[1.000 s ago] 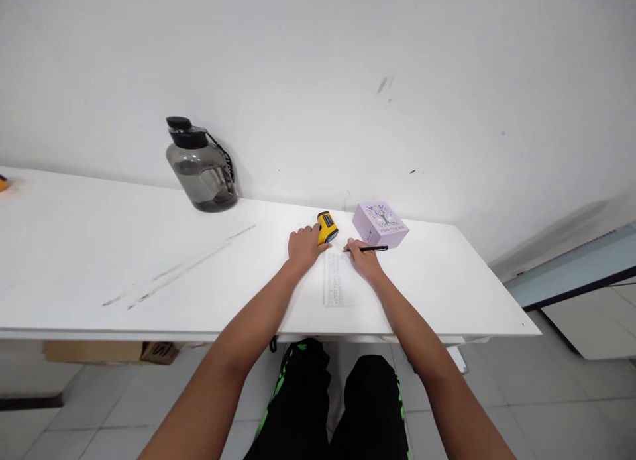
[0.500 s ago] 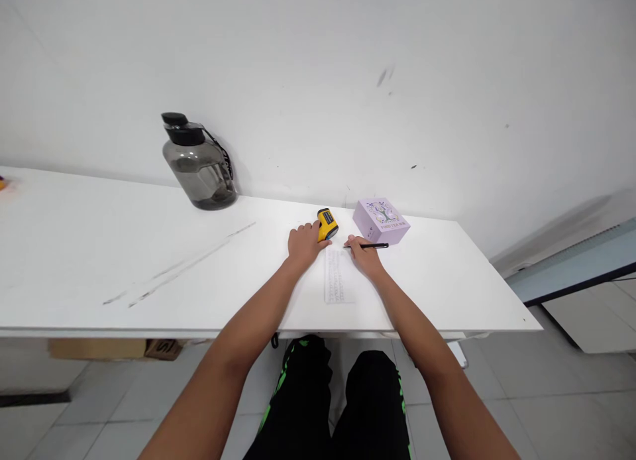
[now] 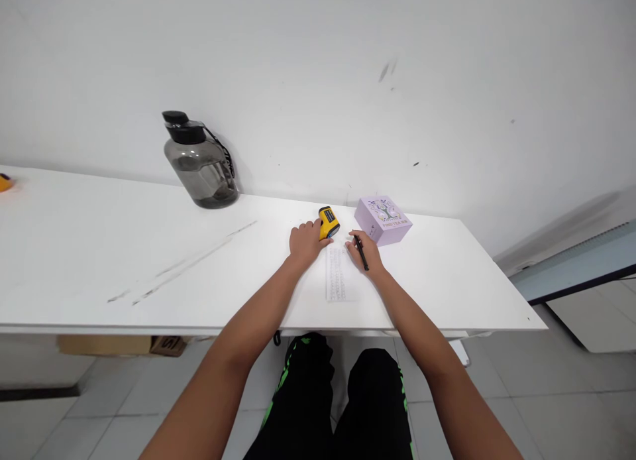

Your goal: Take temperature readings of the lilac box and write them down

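My left hand (image 3: pixel 304 241) rests on the white table (image 3: pixel 124 261), its fingers wrapped around a small yellow handheld device (image 3: pixel 328 223) with a dark screen. My right hand (image 3: pixel 366 254) holds a black pen (image 3: pixel 361 252) that now lies along the back of the hand, tip toward the far side. Between the hands lies a narrow strip of paper (image 3: pixel 338 281) with rows of small writing. A lilac box (image 3: pixel 382 219) with a printed lid stands just beyond my right hand.
A smoky grey water jug (image 3: pixel 199 162) with a black lid and strap stands against the wall at the back left. A small yellow-orange object (image 3: pixel 4 181) sits at the table's far left edge. A cardboard box (image 3: pixel 119 345) lies under the table. My legs are below the front edge.
The pen has swung from pointing sideways to the right to lying lengthwise over my right hand. My left hand has stayed on the yellow device.
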`<act>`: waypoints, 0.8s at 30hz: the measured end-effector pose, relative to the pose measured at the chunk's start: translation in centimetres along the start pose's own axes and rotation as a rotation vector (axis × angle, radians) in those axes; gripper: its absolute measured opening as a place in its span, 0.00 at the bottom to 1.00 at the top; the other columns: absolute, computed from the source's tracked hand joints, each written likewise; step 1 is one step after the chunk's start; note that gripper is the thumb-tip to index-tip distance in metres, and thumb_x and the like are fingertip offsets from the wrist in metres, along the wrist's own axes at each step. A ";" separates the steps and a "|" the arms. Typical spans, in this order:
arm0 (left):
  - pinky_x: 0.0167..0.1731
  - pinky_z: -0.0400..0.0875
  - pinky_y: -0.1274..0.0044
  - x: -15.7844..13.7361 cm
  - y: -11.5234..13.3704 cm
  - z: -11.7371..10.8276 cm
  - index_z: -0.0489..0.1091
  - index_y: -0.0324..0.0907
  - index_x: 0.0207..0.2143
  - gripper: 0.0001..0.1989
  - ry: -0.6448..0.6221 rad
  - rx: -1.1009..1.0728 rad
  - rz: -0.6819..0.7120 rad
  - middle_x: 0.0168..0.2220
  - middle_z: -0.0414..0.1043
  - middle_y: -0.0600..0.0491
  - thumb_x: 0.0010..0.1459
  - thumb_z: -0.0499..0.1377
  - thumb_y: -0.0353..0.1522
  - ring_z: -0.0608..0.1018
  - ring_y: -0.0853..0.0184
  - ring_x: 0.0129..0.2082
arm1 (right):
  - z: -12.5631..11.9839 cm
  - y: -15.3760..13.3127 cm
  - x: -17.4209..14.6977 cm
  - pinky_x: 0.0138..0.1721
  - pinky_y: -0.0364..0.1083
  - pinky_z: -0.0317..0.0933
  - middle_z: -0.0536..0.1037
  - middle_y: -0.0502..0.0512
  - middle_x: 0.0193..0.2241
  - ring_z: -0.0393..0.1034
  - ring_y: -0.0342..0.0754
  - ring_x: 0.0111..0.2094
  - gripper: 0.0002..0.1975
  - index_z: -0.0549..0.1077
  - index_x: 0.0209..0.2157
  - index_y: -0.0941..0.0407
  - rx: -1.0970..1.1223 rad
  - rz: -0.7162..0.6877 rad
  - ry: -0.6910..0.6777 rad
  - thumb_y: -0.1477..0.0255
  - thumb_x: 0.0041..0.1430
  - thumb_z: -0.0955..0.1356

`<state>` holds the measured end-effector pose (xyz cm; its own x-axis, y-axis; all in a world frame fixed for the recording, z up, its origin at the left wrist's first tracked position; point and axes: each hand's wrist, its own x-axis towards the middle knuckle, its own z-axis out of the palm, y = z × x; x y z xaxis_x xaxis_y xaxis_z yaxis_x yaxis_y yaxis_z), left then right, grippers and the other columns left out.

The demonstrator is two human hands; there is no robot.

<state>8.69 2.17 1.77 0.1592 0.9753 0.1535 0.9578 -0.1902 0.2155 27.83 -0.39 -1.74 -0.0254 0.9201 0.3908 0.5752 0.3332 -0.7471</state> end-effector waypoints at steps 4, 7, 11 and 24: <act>0.43 0.62 0.67 0.0 -0.1 0.1 0.59 0.44 0.60 0.31 0.000 0.006 0.004 0.51 0.73 0.44 0.61 0.55 0.51 0.74 0.53 0.50 | 0.1 0.2 0.0 0.38 0.47 0.63 0.73 0.50 0.29 0.68 0.47 0.30 0.16 0.71 0.45 0.53 -0.012 -0.001 -0.011 0.63 0.56 0.64; 0.43 0.62 0.68 0.0 -0.1 0.1 0.59 0.43 0.60 0.32 0.002 0.005 0.007 0.51 0.73 0.43 0.61 0.55 0.51 0.74 0.53 0.50 | 0.1 0.4 0.0 0.37 0.47 0.63 0.75 0.51 0.31 0.69 0.46 0.30 0.16 0.71 0.46 0.53 -0.031 0.005 -0.022 0.64 0.56 0.64; 0.43 0.62 0.68 -0.1 0.0 0.0 0.59 0.44 0.60 0.31 -0.010 0.008 0.000 0.52 0.73 0.43 0.61 0.55 0.51 0.74 0.53 0.50 | 0.1 0.4 0.0 0.38 0.46 0.63 0.77 0.52 0.33 0.70 0.46 0.30 0.17 0.71 0.47 0.52 -0.060 0.002 -0.040 0.64 0.57 0.64; 0.43 0.62 0.68 -0.1 0.0 0.2 0.61 0.45 0.59 0.30 0.004 0.004 -0.016 0.51 0.73 0.44 0.61 0.55 0.51 0.74 0.53 0.49 | 0.2 0.2 0.0 0.36 0.47 0.62 0.78 0.52 0.37 0.65 0.44 0.25 0.18 0.74 0.47 0.52 -0.033 0.042 -0.033 0.69 0.55 0.64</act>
<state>8.78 2.12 1.57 0.1431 0.9777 0.1540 0.9612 -0.1744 0.2138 27.76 -0.28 -2.04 -0.0270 0.9395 0.3415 0.6032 0.2878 -0.7439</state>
